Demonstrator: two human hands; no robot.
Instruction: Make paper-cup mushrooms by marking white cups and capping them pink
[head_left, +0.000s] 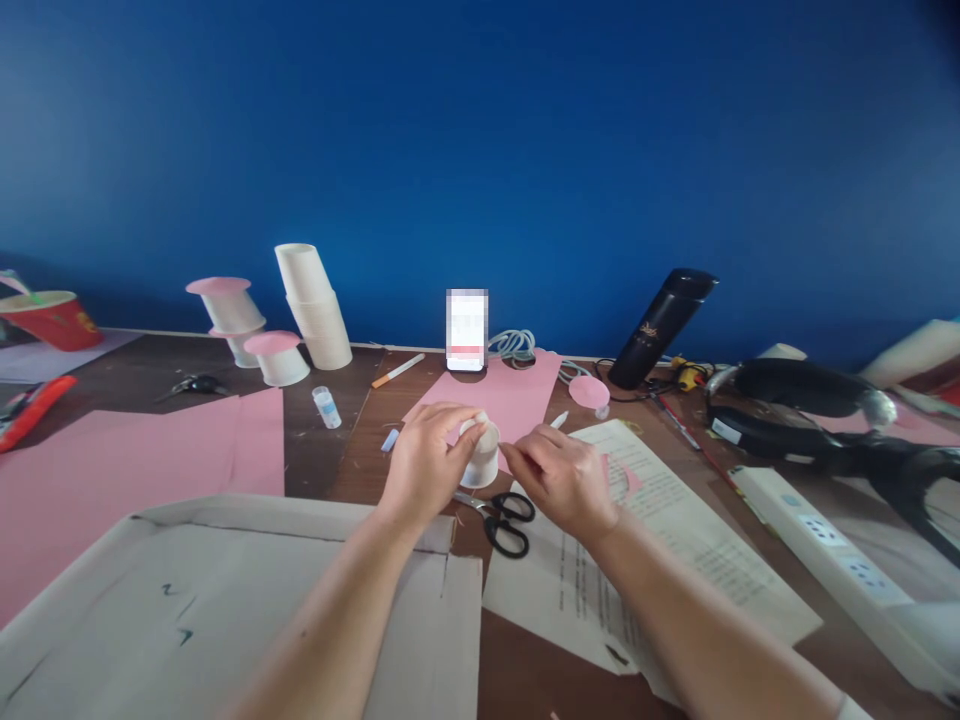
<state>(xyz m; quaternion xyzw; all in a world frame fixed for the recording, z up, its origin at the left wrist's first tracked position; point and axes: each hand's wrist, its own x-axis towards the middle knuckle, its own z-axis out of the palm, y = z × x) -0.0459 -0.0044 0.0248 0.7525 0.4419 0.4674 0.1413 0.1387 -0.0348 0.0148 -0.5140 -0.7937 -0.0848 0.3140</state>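
White cup (480,470), long axis roughly upright; my left hand (429,452) nearer, fingers gripping its top from the left; my right hand (566,475) just right of it, fingers curled, whether holding anything I cannot tell.

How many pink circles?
4 pink paper circles: one atop the left white paper cup, one beneath it, one on the neighbouring cup, one by the coiled grey cable. More may hide.
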